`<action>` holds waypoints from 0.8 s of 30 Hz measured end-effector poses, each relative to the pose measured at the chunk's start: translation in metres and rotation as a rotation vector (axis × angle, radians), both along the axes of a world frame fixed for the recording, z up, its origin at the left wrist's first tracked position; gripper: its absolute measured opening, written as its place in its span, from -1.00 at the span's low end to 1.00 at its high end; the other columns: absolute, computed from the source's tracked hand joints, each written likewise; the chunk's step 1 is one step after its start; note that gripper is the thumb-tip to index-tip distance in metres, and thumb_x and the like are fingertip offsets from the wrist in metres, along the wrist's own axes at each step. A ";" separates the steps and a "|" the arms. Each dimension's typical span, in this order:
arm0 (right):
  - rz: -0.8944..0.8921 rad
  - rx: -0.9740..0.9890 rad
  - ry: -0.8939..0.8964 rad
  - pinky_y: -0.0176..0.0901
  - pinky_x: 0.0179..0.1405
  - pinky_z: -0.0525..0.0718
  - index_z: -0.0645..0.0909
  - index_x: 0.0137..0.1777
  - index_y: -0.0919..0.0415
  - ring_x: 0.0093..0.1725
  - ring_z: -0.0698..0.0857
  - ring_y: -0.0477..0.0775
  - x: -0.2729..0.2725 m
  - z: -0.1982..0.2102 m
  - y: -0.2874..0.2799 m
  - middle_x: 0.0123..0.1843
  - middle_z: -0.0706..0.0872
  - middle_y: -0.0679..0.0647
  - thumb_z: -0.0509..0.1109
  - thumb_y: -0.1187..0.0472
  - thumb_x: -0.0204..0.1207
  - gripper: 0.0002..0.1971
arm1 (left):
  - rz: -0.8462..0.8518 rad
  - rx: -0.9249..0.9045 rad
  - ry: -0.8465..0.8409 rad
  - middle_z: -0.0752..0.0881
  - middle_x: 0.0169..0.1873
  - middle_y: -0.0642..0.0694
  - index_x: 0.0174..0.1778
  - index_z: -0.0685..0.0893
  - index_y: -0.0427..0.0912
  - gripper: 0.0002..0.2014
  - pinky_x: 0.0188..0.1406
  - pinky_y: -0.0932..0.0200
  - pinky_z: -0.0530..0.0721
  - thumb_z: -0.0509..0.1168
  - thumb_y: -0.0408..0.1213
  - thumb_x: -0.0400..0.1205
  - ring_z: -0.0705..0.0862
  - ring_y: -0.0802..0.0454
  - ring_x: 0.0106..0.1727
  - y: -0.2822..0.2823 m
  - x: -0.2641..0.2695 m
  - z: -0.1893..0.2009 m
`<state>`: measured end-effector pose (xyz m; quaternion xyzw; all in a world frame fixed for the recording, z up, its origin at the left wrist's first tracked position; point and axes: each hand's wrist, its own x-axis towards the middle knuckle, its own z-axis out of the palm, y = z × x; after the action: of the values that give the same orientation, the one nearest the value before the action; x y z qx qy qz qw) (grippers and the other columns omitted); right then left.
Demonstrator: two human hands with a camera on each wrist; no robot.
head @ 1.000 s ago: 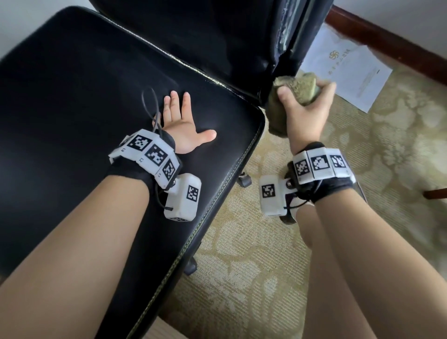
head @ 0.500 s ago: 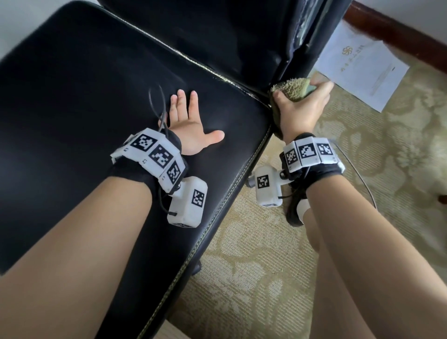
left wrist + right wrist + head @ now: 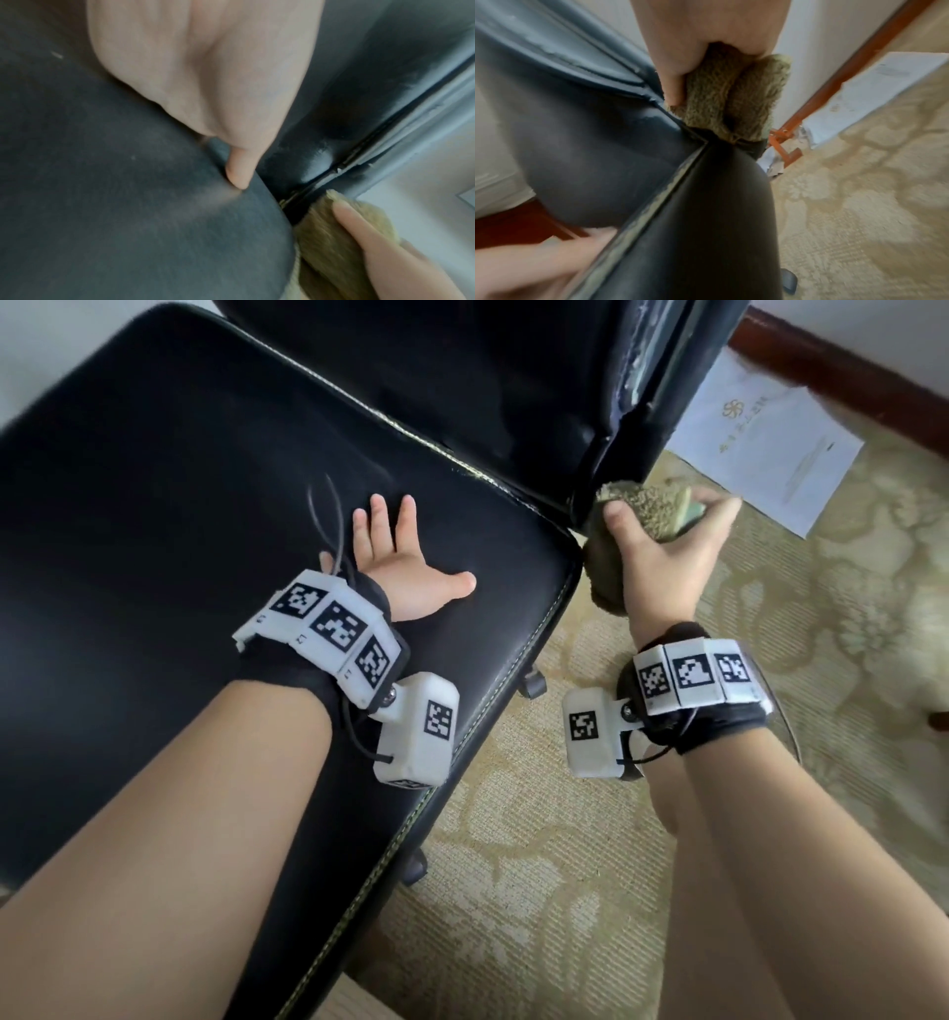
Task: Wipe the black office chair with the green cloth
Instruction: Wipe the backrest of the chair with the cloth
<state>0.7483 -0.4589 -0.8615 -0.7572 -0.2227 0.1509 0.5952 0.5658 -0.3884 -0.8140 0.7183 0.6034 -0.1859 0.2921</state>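
**Tight at the seat's back right corner, open seat to the left**

My left hand (image 3: 405, 572) lies flat on the black office chair (image 3: 154, 516), near the seat's right edge, with bare seat ahead of it and off to its left. The backrest (image 3: 462, 367) rises along the seat's back edge and blocks any reach beyond. At the back right corner my right hand (image 3: 662, 557) grips the green cloth (image 3: 642, 510) against the chair. To its right lies open carpet (image 3: 565, 891), with a sheet of paper (image 3: 770, 449) flat near the baseboard (image 3: 847, 361).
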 end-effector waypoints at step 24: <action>0.036 -0.424 0.066 -0.29 -0.07 0.47 0.32 0.22 0.22 -0.28 0.39 -0.25 -0.002 -0.006 0.024 0.27 0.44 0.14 0.52 0.17 0.40 -0.50 | -0.033 -0.078 0.011 -0.54 0.55 -0.09 0.57 -0.50 0.02 0.05 0.48 -0.46 -0.23 0.15 0.36 0.52 -0.50 -0.04 0.58 -0.028 -0.007 -0.010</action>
<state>0.7463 -0.4349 -0.8678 -0.8560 -0.1800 0.2298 0.4266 0.5587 -0.4166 -0.8243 0.7152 0.5854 -0.2181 0.3135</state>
